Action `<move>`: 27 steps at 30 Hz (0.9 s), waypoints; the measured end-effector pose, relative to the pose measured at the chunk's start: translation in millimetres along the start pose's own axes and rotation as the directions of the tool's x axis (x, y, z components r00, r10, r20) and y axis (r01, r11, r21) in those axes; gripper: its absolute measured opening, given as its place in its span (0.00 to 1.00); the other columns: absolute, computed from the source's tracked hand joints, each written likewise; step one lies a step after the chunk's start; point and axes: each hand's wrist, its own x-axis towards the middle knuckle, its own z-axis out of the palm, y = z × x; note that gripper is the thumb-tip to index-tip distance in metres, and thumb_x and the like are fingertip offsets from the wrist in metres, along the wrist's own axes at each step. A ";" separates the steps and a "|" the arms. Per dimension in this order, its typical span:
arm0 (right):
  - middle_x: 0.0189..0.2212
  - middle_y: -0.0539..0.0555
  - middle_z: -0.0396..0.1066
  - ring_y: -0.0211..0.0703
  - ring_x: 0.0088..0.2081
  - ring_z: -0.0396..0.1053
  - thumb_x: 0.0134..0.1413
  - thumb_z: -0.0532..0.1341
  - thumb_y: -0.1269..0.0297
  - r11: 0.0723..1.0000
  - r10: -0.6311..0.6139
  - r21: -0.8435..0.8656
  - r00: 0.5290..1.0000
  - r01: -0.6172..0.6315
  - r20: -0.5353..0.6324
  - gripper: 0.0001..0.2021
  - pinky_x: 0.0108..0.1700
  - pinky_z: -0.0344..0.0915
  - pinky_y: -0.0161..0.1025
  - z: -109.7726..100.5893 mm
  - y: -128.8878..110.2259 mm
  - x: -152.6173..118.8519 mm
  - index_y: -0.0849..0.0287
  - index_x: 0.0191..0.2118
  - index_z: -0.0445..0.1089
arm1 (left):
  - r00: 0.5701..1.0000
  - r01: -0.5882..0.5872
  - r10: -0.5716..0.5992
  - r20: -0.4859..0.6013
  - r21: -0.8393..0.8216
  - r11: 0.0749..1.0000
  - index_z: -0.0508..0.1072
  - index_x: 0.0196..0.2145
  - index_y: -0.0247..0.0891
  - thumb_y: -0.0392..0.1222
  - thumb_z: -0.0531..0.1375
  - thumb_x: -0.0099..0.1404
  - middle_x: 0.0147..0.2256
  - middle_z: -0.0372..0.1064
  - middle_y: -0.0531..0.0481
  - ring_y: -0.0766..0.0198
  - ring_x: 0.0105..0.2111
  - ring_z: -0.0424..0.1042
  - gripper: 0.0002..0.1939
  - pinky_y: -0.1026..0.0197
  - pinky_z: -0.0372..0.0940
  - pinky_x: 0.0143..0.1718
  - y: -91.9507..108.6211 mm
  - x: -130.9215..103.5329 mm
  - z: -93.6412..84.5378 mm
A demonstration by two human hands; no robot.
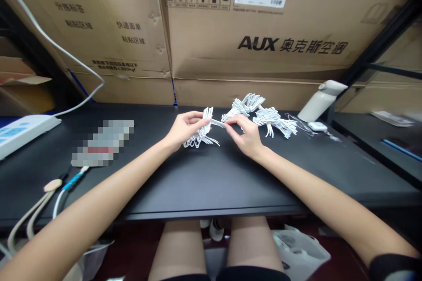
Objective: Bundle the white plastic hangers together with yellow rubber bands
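My left hand [188,128] is closed round a bundle of white cords [207,123], whose looped ends stand up above the fingers. From that bundle a few strands stretch right to my right hand [244,135], where thumb and forefinger pinch them. Below my left hand, more white loops and loose ends [201,141] show just over the black table [211,184]; whether they belong to the held bundle I cannot tell. Behind and to the right of my right hand lie tied bundles of white cords [248,104], with another [276,122] beside them.
Large cardboard boxes [211,52] stand behind the table. A white bottle [320,102] leans at the back right, near a small white case [317,126] and glasses. On the left are a blurred-out flat object [108,140] with a cable and a white power strip [26,131].
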 end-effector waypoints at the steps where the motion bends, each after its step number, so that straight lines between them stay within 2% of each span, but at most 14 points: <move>1: 0.31 0.54 0.73 0.45 0.35 0.69 0.58 0.57 0.66 1.000 0.000 -0.008 1.000 0.000 -0.003 0.05 0.42 0.66 0.45 0.4 0.6 -0.3 0.56 0.32 0.68 | 1.000 0.001 -0.001 0.004 -0.002 1.000 0.75 0.41 0.36 0.52 0.68 0.52 0.33 0.78 0.43 0.56 0.34 0.77 0.22 0.63 0.67 0.29 -0.1 0.0 0.0; 5: 0.30 0.53 0.74 0.46 0.36 0.70 0.58 0.58 0.65 0.999 0.029 -0.036 0.999 -0.029 -0.014 0.05 0.46 0.66 0.47 2.5 2.3 -2.4 0.55 0.32 0.70 | 1.000 0.001 -0.001 0.011 -0.031 1.000 0.75 0.41 0.35 0.52 0.68 0.51 0.34 0.78 0.42 0.54 0.36 0.77 0.23 0.62 0.69 0.30 -1.6 0.7 0.0; 10: 0.29 0.52 0.74 0.42 0.32 0.72 0.58 0.57 0.65 0.994 0.088 0.063 0.995 -0.090 0.038 0.05 0.39 0.69 0.41 2.5 0.3 -4.0 0.57 0.34 0.70 | 1.000 -0.001 0.001 0.017 -0.017 1.000 0.75 0.42 0.34 0.52 0.68 0.51 0.34 0.77 0.42 0.53 0.35 0.77 0.24 0.60 0.70 0.31 -2.6 1.2 -1.3; 17: 0.29 0.53 0.75 0.43 0.34 0.72 0.58 0.58 0.66 0.998 0.048 0.033 0.998 -0.049 0.047 0.05 0.41 0.69 0.43 2.3 -0.9 -3.2 0.56 0.34 0.72 | 1.000 0.004 -0.004 0.005 -0.020 1.000 0.76 0.39 0.33 0.50 0.70 0.49 0.33 0.78 0.41 0.54 0.34 0.77 0.23 0.59 0.71 0.32 0.0 0.8 -1.9; 22: 0.29 0.52 0.76 0.44 0.34 0.72 0.57 0.59 0.64 0.999 0.033 -0.002 0.999 -0.033 0.031 0.05 0.45 0.68 0.46 3.8 -0.9 -2.5 0.55 0.33 0.72 | 1.000 -0.015 0.015 0.015 -0.038 0.999 0.77 0.38 0.34 0.50 0.70 0.48 0.35 0.78 0.42 0.54 0.35 0.77 0.22 0.57 0.72 0.35 -0.8 1.0 -2.2; 27: 0.29 0.52 0.76 0.44 0.33 0.72 0.57 0.59 0.65 1.000 0.027 -0.017 1.000 -0.026 0.015 0.05 0.45 0.69 0.46 3.7 -2.3 -2.1 0.55 0.33 0.72 | 0.998 -0.053 0.053 0.016 -0.024 0.998 0.77 0.39 0.33 0.50 0.70 0.48 0.37 0.77 0.42 0.53 0.38 0.77 0.23 0.56 0.71 0.39 -0.7 0.9 -2.2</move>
